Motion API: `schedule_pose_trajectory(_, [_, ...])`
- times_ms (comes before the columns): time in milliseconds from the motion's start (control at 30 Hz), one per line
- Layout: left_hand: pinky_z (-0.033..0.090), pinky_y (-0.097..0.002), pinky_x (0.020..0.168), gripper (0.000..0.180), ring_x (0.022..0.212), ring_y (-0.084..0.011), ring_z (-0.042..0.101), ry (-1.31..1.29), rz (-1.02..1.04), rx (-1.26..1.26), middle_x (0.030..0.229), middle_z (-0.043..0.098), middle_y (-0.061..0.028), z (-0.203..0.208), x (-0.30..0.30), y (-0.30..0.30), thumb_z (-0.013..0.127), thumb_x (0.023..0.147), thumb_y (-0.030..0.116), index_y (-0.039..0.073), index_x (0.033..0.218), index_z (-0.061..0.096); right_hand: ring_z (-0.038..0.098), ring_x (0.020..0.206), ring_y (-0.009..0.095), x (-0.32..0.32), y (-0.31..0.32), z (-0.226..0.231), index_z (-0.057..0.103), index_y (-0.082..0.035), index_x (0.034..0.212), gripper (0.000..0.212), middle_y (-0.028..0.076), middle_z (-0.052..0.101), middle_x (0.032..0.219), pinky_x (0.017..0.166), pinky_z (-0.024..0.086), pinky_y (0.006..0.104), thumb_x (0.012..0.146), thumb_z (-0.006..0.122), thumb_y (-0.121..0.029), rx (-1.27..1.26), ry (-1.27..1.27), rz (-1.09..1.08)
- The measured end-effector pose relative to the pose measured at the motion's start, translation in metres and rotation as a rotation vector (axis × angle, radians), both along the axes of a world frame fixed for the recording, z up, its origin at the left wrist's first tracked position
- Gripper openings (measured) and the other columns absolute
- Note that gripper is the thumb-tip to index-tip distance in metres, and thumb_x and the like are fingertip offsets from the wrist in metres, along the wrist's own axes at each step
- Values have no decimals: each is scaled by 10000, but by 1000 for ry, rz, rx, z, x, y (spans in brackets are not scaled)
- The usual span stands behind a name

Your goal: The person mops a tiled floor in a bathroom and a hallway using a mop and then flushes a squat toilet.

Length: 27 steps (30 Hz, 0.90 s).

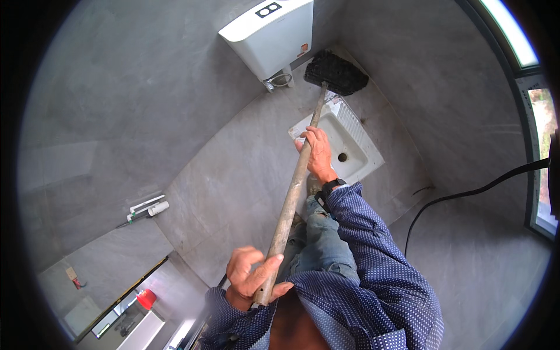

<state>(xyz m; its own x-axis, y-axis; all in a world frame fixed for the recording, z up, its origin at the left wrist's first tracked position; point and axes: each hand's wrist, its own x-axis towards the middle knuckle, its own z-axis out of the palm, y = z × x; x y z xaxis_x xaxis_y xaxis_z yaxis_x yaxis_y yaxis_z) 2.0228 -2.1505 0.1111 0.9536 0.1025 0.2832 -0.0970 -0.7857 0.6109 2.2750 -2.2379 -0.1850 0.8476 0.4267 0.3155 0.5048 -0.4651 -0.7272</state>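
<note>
A long broom [287, 216] with a worn, pale tubular handle slants across the view from near my body to the far corner. Its wide black head [337, 71] rests on the floor behind a white squat toilet pan [350, 146]. My right hand [317, 153], with a dark band at the wrist, wraps round the handle partway down, over the pan's near left edge. Close to my body, my left hand [252, 277] holds the upper end between thumb and fingers; some of its fingers are blurred.
A white cistern [274, 35] hangs on the grey wall, with a hose [280, 80] below it. White pipe stubs [153, 207] stick out at left. A black cable [461, 196] loops at right near a window frame [528, 128]. A red object [146, 298] is at lower left.
</note>
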Motion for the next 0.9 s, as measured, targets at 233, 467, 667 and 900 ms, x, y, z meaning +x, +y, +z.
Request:
schedule_pose_trajectory(233, [487, -520, 931, 369, 810, -301, 656, -62, -88, -538, 764, 610, -77, 1, 21, -15, 694, 909, 411, 49, 878, 632, 543, 1095, 374, -9, 18, -3, 568, -95, 929, 219, 126, 600, 1124, 958, 448, 460, 785, 733, -111, 193, 10, -134])
schedule_pose_trajectory(467, [490, -542, 922, 272, 726, -276, 621, -77, 3, -612, 713, 578, -71, 8, 13, -26, 672, 888, 219, 42, 747, 522, 556, 1098, 373, -23, 18, 2, 562, -90, 935, 258, 141, 606, 1099, 971, 445, 464, 738, 720, -36, 192, 0, -136])
schedule_pose_trajectory(667, [478, -525, 908, 309, 672, -241, 578, -141, 131, -606, 641, 543, -53, 3, 8, -44, 632, 910, 274, 63, 726, 502, 510, 1171, 406, -41, 14, -8, 558, -99, 949, 228, 143, 582, 1138, 993, 442, 479, 777, 706, -84, 202, 128, -64])
schedule_pose_trajectory(900, [442, -534, 913, 244, 679, -245, 536, -247, 227, -631, 628, 480, -62, -7, 14, -60, 577, 910, 217, 68, 745, 477, 556, 1093, 375, -57, 16, -20, 551, -94, 924, 207, 146, 582, 1083, 928, 475, 460, 793, 711, -102, 272, 192, -6])
